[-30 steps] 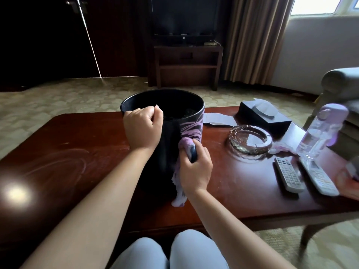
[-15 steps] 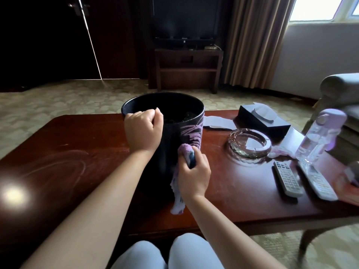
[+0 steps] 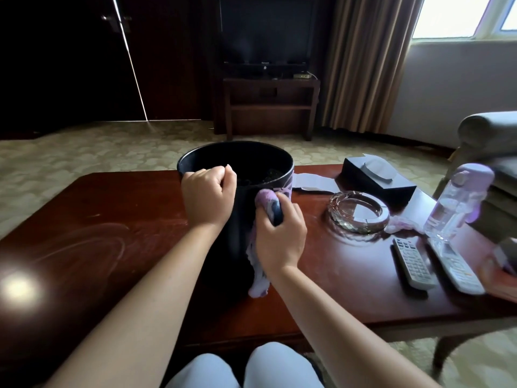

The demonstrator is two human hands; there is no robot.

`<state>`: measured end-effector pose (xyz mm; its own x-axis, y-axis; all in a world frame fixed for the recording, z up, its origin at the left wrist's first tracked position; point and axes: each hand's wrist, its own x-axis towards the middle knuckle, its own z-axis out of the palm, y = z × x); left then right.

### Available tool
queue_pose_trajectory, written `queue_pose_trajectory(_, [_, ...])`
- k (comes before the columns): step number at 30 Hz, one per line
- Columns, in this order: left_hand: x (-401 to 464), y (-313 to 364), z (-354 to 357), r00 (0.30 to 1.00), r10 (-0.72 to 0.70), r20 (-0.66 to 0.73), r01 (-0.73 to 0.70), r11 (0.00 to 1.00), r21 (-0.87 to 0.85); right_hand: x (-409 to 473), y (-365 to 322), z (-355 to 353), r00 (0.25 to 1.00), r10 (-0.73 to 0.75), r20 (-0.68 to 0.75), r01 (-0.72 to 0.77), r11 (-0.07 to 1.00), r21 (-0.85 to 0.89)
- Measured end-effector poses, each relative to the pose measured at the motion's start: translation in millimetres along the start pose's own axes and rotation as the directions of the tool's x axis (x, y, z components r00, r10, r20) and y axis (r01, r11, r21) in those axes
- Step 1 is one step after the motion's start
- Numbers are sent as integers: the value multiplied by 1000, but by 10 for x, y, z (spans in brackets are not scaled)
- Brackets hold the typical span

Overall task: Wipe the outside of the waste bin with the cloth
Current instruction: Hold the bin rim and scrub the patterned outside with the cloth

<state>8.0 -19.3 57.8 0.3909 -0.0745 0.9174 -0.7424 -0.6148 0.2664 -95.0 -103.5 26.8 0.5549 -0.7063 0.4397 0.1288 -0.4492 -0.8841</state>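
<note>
The black waste bin (image 3: 237,175) stands upright on the dark red wooden table (image 3: 84,225), right in front of the seated person. The left hand (image 3: 207,200) is curled tight over the near rim at about 9 o'clock, clamping the bin. The right hand (image 3: 279,236) grasps a bunched lilac cloth (image 3: 264,200) and presses it against the outer wall at about 4 o'clock, a tail of fabric hanging down to the tabletop. Out at 2 o'clock from the bin sits a glass ashtray (image 3: 358,217), with a black tissue box (image 3: 377,180) behind it. Further right, a clear bottle (image 3: 458,203) with a lilac cap, and two remotes (image 3: 414,261) lying side by side. Beyond the table: patterned carpet, a dark TV (image 3: 265,29) on a wooden stand, brown curtains (image 3: 369,60), a bright window. Any lettering is too small to read.
</note>
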Motion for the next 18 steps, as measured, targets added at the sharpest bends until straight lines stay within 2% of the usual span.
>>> queue_pose_trajectory(4, [-3,4,-12,1000,4,4,-4,1000,-9,112,-131,2,1000,-8,-22,9,999,42])
queue_pose_trajectory(9, [1,31,-28,1000,-22,-1,22,1000,-18,-189,216,-53,993,86,77,-79,992,-98])
queue_pose_trajectory(13, [-2,45,-48,999,-34,-17,33,999,-30,73,-75,-80,1000,-17,18,18,999,-42])
queue_pose_trajectory(18, [-10,38,-135,978,-203,45,208,965,-158,340,-330,-123,999,-27,27,31,990,-134])
